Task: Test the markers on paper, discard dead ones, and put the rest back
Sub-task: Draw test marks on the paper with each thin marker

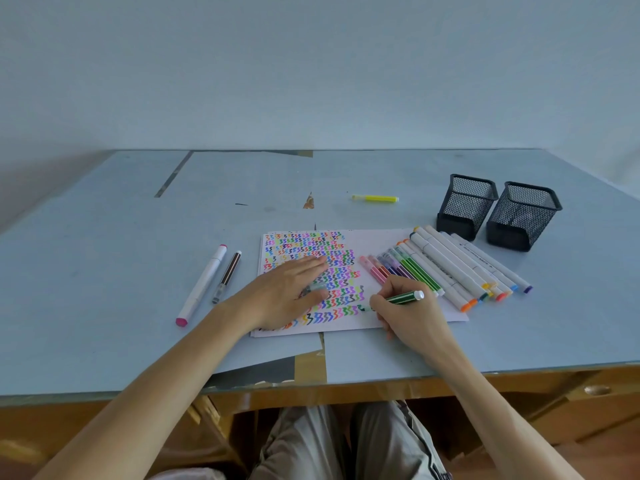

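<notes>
1. Pinching a green marker, the right hand touches its tip to the paper at centre frame.
2. Left hand lies flat, fingers straight, on the paper's scribbles.
3. More markers lie just right.

Markers and a scribbled test sheet

The paper lies flat, covered in coloured squiggles; a dark green marker tilts tip-down on it, beside a row of markers fanned across its right edge.

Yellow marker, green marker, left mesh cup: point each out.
yellow marker [375, 198], head view, mid-barrel
green marker [405, 297], head view, striped barrel behind the right hand's fingers
left mesh cup [465, 202], head view, front mesh wall
</notes>
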